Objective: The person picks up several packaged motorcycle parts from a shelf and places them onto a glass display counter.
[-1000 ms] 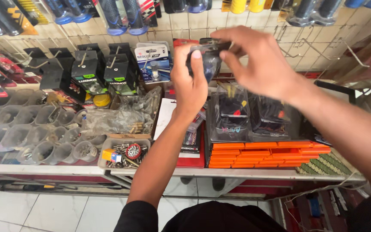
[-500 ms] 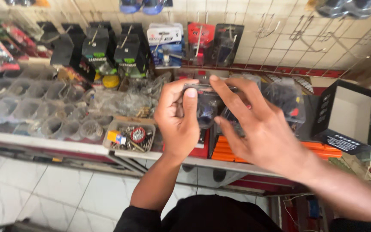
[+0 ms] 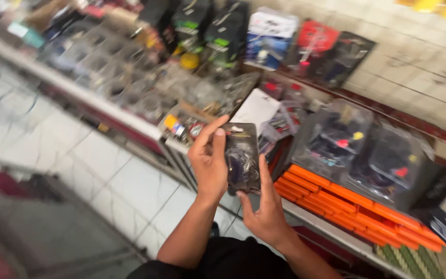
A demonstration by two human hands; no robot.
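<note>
A small dark blister pack [image 3: 242,156] with a black item under clear plastic is held upright in front of me by both hands. My left hand [image 3: 210,161] grips its left edge, thumb laid on the front near the top. My right hand [image 3: 267,207] supports it from below, fingers curled up along the right edge. The pack hovers over the front edge of a shop shelf [image 3: 130,120]. The picture is blurred by motion.
Behind the pack lie a stack of orange boxes [image 3: 357,204], clear-packed black goods [image 3: 367,150] and a white card [image 3: 258,108]. Clear plastic tubs [image 3: 94,67] fill the shelf's left. Packaged items [image 3: 269,39] hang on a white tiled wall. Pale floor tiles [image 3: 104,175] lie below.
The pack has come down from the hanging display to chest height. My right hand shifted from covering its front to holding it from underneath. The view swung left and tilted.
</note>
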